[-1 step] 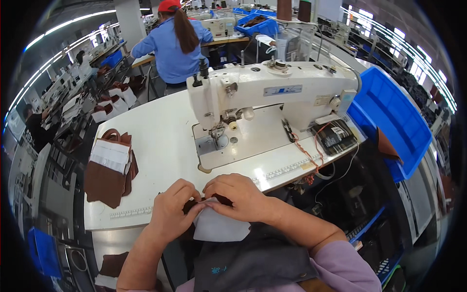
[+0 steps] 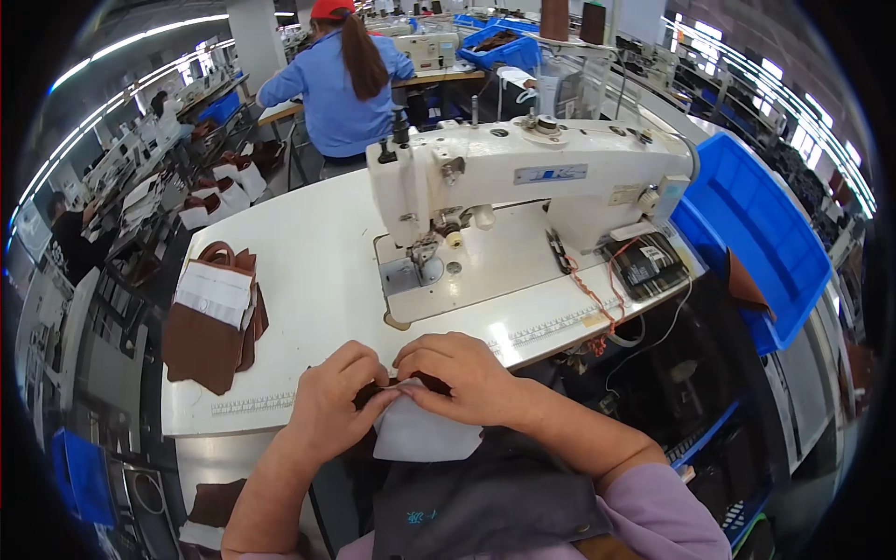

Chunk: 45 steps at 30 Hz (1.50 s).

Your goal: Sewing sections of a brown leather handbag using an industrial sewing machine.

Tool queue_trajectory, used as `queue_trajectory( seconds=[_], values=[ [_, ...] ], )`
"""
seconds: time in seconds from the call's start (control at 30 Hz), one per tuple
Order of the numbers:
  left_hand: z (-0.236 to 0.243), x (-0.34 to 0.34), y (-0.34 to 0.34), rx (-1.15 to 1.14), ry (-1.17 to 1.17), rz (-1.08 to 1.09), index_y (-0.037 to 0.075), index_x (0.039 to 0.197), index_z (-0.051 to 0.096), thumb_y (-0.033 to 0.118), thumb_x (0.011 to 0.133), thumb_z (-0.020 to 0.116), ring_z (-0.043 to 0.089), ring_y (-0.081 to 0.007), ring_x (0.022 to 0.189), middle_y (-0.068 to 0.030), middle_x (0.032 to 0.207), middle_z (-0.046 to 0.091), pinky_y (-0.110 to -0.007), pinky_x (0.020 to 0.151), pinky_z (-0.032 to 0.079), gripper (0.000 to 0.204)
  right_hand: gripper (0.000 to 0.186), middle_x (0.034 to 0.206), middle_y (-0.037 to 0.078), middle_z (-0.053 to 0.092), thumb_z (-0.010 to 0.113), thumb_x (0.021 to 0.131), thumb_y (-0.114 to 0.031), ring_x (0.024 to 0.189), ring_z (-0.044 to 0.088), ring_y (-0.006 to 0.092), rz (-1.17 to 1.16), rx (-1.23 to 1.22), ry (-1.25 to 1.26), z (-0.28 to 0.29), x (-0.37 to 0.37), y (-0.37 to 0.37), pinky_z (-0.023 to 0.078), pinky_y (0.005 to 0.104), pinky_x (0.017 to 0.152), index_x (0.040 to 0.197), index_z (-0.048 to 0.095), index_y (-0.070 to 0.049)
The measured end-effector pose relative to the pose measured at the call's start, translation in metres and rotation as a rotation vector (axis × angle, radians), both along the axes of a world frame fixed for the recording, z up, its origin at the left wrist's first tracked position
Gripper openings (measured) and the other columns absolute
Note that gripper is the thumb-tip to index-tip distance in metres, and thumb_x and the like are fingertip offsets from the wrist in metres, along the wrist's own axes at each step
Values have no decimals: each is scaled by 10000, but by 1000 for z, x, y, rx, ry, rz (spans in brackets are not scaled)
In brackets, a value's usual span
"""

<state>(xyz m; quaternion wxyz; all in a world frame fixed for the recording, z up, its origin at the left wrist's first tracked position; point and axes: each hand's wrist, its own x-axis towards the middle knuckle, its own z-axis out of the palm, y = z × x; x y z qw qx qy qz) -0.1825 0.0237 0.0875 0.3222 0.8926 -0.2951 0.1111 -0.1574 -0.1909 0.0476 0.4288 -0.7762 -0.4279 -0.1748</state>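
Both my hands meet at the front edge of the sewing table, pinching the upper edge of a fabric piece point(image 2: 425, 431). Its white side hangs down over my dark apron, and dark brown material shows behind my fingers. My left hand point(image 2: 338, 397) grips it with thumb and fingers on one side. Close against it, my right hand point(image 2: 457, 378) pinches the same edge with the thumb in front. The fingertips nearly touch. Beyond them stands a white sewing machine point(image 2: 541, 168), its needle area point(image 2: 422, 266) ahead of my hands.
A stack of brown pieces with white panels point(image 2: 210, 327) lies on the left of the table point(image 2: 299, 252). Thread snips point(image 2: 558, 250) and a dark package point(image 2: 644, 264) lie on the right, beside a blue bin point(image 2: 756, 233). A person in blue point(image 2: 341, 93) works beyond.
The whole view has shifted slightly. My hands and the fabric piece keep nearly the same pose.
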Motion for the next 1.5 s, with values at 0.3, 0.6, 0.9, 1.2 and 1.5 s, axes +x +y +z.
queue_trajectory(
  seconds=[0.3, 0.6, 0.9, 1.2, 1.5],
  values=[
    [3, -2, 20, -25, 147, -66, 22, 803, 618, 118, 824, 724, 611, -315, 749, -112, 818, 607, -407, 664, 489, 145, 130, 968, 84, 676, 763, 796, -69, 763, 650, 247, 32, -31, 60, 6, 0, 5, 507, 342, 670, 879, 663, -64],
    [-10, -8, 30, -207, 254, 95, 9, 815, 700, 98, 804, 796, 656, -202, 745, -85, 821, 711, -317, 710, 477, 131, 59, 951, 96, 664, 715, 814, -12, 750, 628, 131, 34, 27, 357, 6, -1, 11, 491, 248, 645, 857, 674, -9],
    [-21, -19, 30, -360, 238, 134, -22, 810, 711, 55, 816, 781, 668, -147, 767, -99, 840, 726, -278, 706, 506, 104, 72, 879, 64, 670, 744, 795, -12, 705, 606, 115, 29, 49, 378, 3, -3, 17, 467, 238, 614, 809, 673, -15],
    [-24, -24, 29, -376, 381, 207, -27, 797, 706, 63, 803, 801, 668, -129, 821, -99, 835, 725, -281, 747, 512, 132, 122, 824, 55, 663, 766, 788, -16, 719, 612, 112, 19, 98, 562, 7, -8, 15, 489, 254, 605, 782, 645, -8],
    [-29, -28, 28, -382, 408, 249, -19, 738, 671, 13, 776, 809, 665, -122, 798, -95, 814, 721, -271, 733, 510, 147, 168, 815, 52, 663, 794, 758, -8, 707, 601, 110, 52, 121, 458, -4, -6, 16, 477, 243, 585, 741, 626, -18]
  ],
)
